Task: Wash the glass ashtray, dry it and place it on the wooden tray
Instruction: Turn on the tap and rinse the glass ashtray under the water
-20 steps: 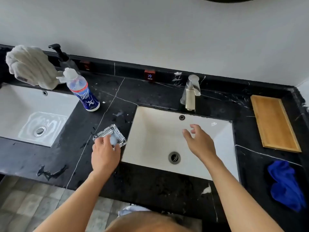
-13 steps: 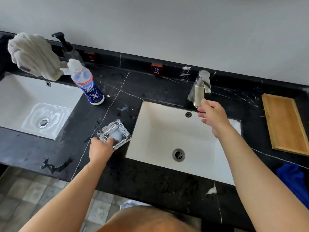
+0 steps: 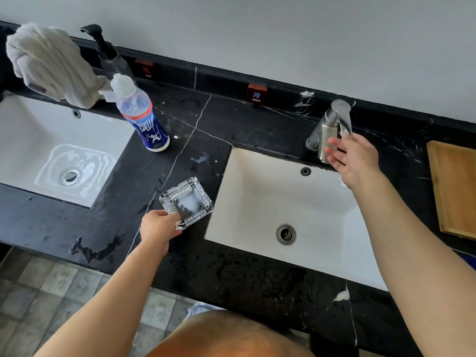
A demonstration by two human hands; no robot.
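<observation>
The square cut-glass ashtray point(image 3: 187, 202) sits on the black counter just left of the right-hand sink point(image 3: 260, 202), with a whitish smear in its bottom. My left hand point(image 3: 158, 228) grips its near corner. My right hand point(image 3: 354, 161) is up at the metal faucet point(image 3: 329, 130), fingers spread and touching the lever's tip. At the far right edge of the counter lies the wooden tray point(image 3: 456, 186), partly cut off by the frame.
A second sink point(image 3: 31, 140) holding water is at the left. A water bottle point(image 3: 140, 114), a white towel point(image 3: 51, 63) and a pump dispenser point(image 3: 103, 47) stand behind it. Wet patches mark the black counter point(image 3: 231, 119). A blue cloth corner point(image 3: 470, 261) shows at right.
My right hand rose from over the sink basin to the faucet lever. My left hand slid back from covering the ashtray to gripping its near corner, and the ashtray shifted slightly.
</observation>
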